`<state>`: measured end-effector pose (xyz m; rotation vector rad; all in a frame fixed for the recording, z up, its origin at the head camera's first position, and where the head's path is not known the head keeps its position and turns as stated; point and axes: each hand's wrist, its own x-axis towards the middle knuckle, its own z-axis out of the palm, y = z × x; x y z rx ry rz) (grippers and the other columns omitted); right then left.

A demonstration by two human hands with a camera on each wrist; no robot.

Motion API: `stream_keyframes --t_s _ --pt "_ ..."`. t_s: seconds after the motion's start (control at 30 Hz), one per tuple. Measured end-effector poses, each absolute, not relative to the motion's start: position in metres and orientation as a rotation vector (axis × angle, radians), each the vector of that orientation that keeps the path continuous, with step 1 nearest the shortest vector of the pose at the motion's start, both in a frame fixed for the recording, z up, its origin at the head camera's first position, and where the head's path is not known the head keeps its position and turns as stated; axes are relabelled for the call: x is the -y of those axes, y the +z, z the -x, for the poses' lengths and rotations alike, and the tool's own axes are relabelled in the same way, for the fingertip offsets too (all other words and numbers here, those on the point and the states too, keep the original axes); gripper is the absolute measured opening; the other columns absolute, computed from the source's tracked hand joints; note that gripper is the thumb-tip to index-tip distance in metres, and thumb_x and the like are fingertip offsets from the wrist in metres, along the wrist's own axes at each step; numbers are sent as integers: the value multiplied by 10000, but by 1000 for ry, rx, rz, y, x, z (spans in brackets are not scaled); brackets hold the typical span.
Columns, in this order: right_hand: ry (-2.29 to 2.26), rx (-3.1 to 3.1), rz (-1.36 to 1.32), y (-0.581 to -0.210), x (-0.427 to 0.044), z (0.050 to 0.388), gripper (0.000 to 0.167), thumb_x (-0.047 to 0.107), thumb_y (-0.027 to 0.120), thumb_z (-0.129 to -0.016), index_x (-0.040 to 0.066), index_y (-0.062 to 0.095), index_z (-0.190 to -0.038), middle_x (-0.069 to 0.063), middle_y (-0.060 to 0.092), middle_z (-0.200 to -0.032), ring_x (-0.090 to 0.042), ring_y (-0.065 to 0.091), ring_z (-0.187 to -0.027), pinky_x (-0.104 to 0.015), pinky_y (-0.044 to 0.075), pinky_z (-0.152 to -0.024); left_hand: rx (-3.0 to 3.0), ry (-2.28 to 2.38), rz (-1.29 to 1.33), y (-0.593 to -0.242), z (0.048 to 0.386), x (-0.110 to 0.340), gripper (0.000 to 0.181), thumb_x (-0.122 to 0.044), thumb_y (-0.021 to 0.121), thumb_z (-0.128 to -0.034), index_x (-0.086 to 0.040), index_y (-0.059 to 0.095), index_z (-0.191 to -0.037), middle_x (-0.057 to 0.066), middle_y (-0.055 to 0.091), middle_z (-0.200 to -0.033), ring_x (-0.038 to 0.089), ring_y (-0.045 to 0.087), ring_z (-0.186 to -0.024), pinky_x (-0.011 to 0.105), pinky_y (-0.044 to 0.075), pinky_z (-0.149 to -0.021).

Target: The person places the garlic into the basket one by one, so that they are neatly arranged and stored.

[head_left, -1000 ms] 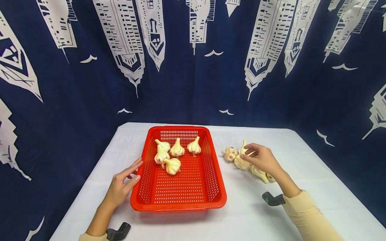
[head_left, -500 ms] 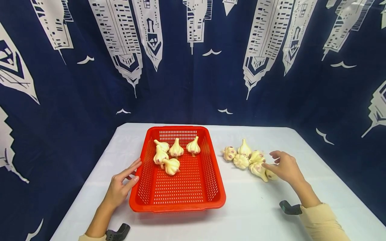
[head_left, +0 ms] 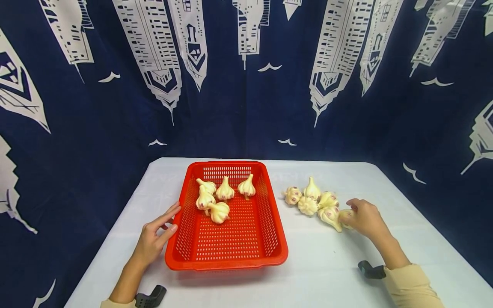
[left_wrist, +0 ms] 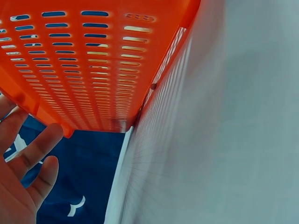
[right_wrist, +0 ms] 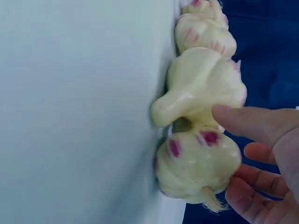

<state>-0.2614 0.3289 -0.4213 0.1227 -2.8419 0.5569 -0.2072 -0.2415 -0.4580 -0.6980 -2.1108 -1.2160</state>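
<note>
A red perforated plastic basket [head_left: 227,264] stands on the white table with several garlic bulbs [head_left: 225,189] lying towards its far end. My left hand [head_left: 153,240] rests its spread fingertips on the basket's left rim. In the left wrist view the fingers [left_wrist: 41,148] are straight beside the slotted wall. To the right of the basket several more garlic bulbs [head_left: 308,205] lie bunched together. My right hand [head_left: 366,217] is at the rightmost garlic bulb [right_wrist: 198,163], thumb on one side and curled fingers on the other. That bulb touches its neighbour [right_wrist: 201,86].
The white-covered table [head_left: 308,273] has its far edge close to a dark blue curtain [head_left: 239,111] printed with white buildings. Black wrist cameras [head_left: 151,296] sit on both wrists, with beige sleeves behind them.
My right hand has moved right from above the middle of the loose bulbs, then down to the rightmost garlic bulb, its fingers closing around it. My left hand stays at the basket.
</note>
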Motion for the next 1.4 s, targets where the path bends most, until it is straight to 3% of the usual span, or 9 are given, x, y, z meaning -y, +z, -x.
stream_keyframes --t_s 0.17,0.3,0.53,0.9,1.4 --pt "530 2834 -87 -428 -329 261 565 133 873 -688 -165 611 -1090 -330 611 -987 -487 557 -921 -587 471 -781 2121 -1202 697 -460 208 242 484 101 638 -819 34 621 -1298 223 570 -1355 104 630 -900 228 479 -673" --pt "506 2807 -68 -433 -330 262 567 132 882 -664 -160 618 -1072 -354 597 -1003 -527 534 -928 -599 456 -775 2121 -1204 697 -461 209 242 485 101 640 -817 32 622 -1297 228 571 -1352 103 627 -897 228 479 -672" --pt "507 2814 -65 -437 -332 261 605 94 882 -635 -146 595 -1111 -389 532 -1056 -521 537 -921 -611 466 -788 2115 -1203 693 -460 207 241 489 92 642 -819 16 626 -1301 215 576 -1351 123 625 -885 222 478 -671" --pt "476 2828 -50 -440 -337 259 679 90 875 -651 -183 543 -1177 -381 587 -1032 -552 546 -960 -632 455 -837 2145 -1191 681 -458 206 241 483 60 638 -842 -7 619 -1321 187 572 -1370 95 607 -910 222 481 -684" --pt "512 2817 -54 -412 -335 249 675 119 855 -698 -173 526 -1210 -393 583 -1079 -530 561 -957 -635 455 -802 2135 -1180 686 -458 207 240 476 73 643 -835 7 626 -1306 194 577 -1359 99 618 -899 212 477 -684"
